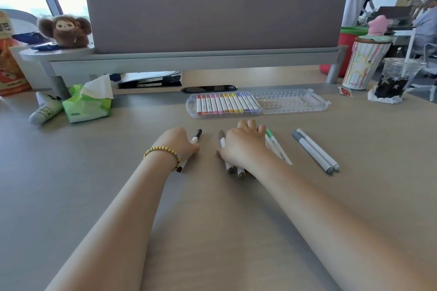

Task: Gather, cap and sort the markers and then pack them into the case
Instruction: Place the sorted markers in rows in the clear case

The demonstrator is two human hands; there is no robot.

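Mid-frame: my left hand (181, 143) is curled round a black-capped marker (195, 136). My right hand (243, 143) lies over a bundle of brown markers (222, 140) and a green one (272, 136), fingers bent over them; whether it truly grips, I cannot tell. Two grey markers (315, 151) lie apart, right of centre. The case (293, 101) sits open above centre, left half filled. Judgement: gathering step; I should square the bundle's ends and keep caps one way before lifting.
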